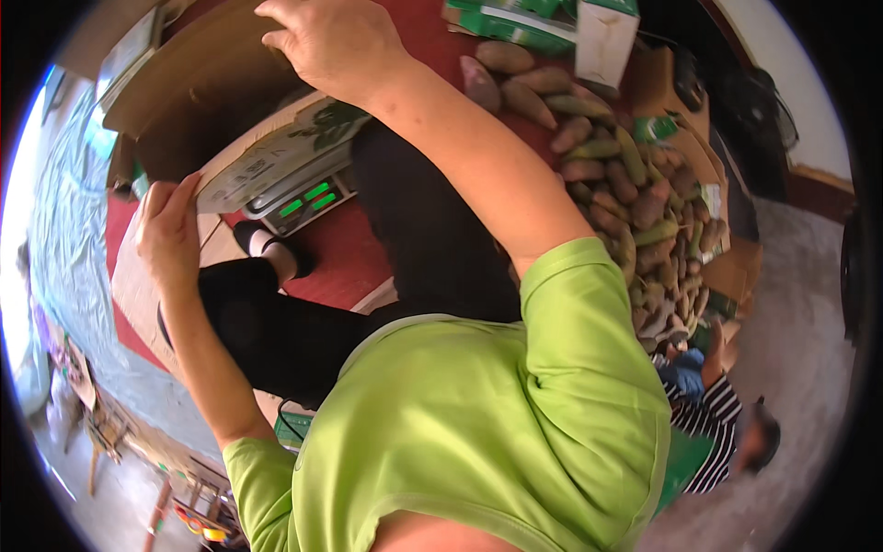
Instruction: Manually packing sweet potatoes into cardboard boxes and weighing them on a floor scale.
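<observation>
A brown cardboard box [198,87] rests on a weighing scale [308,198] with green lit digits. My left hand [168,230] grips the edge of the box's printed flap [276,152] at the left. My right hand [324,41] is at the top, fingers curled over the box's upper brown flap. The box's inside is hidden from here. Below the scale are my black trousers, a white sock with a black shoe [267,244], and my green shirt [478,423].
A long heap of sweet potatoes [625,184] lies on the red floor at the right, with green-and-white cartons [602,37] behind it. Another person in a striped top [713,414] crouches at the lower right. A bluish sheet [64,212] lies at the left.
</observation>
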A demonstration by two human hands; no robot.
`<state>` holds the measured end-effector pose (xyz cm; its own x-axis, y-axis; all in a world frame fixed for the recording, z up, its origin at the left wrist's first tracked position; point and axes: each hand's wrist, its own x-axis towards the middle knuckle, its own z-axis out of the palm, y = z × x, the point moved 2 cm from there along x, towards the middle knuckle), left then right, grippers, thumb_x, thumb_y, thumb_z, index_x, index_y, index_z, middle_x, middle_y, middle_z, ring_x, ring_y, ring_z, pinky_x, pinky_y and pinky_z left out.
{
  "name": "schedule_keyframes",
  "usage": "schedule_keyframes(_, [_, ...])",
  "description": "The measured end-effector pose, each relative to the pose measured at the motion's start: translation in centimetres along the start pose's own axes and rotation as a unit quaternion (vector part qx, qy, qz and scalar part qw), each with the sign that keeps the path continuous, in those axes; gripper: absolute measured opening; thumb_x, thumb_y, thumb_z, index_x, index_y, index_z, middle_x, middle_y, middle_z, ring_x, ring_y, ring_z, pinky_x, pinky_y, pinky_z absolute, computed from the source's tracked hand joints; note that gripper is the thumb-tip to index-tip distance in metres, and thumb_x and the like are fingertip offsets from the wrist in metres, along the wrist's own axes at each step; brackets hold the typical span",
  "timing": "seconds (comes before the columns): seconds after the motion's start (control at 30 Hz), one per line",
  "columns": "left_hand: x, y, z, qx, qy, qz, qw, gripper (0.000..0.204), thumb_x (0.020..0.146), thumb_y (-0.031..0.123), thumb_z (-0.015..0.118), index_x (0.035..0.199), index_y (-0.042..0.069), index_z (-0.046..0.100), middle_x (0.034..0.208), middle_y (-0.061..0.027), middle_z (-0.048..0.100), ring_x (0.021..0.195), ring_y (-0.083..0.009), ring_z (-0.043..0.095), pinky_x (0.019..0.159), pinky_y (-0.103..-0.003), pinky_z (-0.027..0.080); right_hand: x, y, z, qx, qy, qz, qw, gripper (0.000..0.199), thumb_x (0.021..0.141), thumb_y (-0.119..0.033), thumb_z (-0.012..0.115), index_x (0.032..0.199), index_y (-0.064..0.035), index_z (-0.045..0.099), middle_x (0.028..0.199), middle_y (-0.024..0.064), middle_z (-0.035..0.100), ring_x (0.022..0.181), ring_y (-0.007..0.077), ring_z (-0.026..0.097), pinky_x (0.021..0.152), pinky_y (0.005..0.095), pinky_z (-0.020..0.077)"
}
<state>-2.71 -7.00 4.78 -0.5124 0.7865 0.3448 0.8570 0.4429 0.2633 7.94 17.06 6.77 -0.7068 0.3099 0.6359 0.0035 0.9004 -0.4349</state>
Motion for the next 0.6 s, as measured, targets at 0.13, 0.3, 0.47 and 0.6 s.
schedule_keyframes(0.13, [0.0,-0.9,0.2,-0.008,0.003,0.001,1.000,0.018,0.083,0.005,0.059,0.099,0.009,0.068,0.082,-0.0042,0.054,0.074,-0.0184,0.057,0.064,-0.028,0.045,-6.8,5.7,-2.5,0.034,0.055,0.149,0.987,0.017,0.080,-0.013,0.063,0.096,-0.0069,0.061,0.090,0.0073,0.064,0.088,0.0236,0.060,0.077,0.0337,0.0474])
schedule_keyframes(0.3, [0.3,-0.6,1.0,-0.008,-0.004,0.000,1.000,0.021,0.082,0.003,0.059,0.099,0.009,0.068,0.082,-0.0034,0.055,0.075,-0.0182,0.057,0.064,-0.029,0.045,-22.3,10.5,-6.4,0.016,0.068,0.367,0.928,0.018,0.080,-0.014,0.060,0.097,-0.0084,0.063,0.090,0.0117,0.063,0.081,0.0291,0.061,0.072,0.0365,0.0482])
schedule_keyframes(0.47, [0.0,-1.1,0.5,0.022,-0.005,0.021,1.000,0.022,0.080,0.001,0.059,0.098,0.008,0.068,0.084,-0.0036,0.056,0.076,-0.0181,0.057,0.065,-0.030,0.045,-40.3,10.4,-7.9,-0.089,-0.086,0.520,0.845,0.018,0.080,-0.016,0.057,0.094,-0.0081,0.064,0.090,0.0172,0.063,0.088,0.0352,0.060,0.077,0.0411,0.0476])
schedule_keyframes(0.6, [0.2,-1.5,1.4,0.011,0.001,0.039,0.999,0.021,0.080,0.001,0.060,0.098,0.008,0.068,0.083,-0.0046,0.057,0.076,-0.0190,0.057,0.066,-0.030,0.045,-50.9,7.9,-10.9,-0.137,-0.093,0.657,0.735,0.020,0.079,-0.016,0.059,0.095,-0.0059,0.064,0.090,0.0176,0.065,0.087,0.0346,0.062,0.076,0.0398,0.0485])
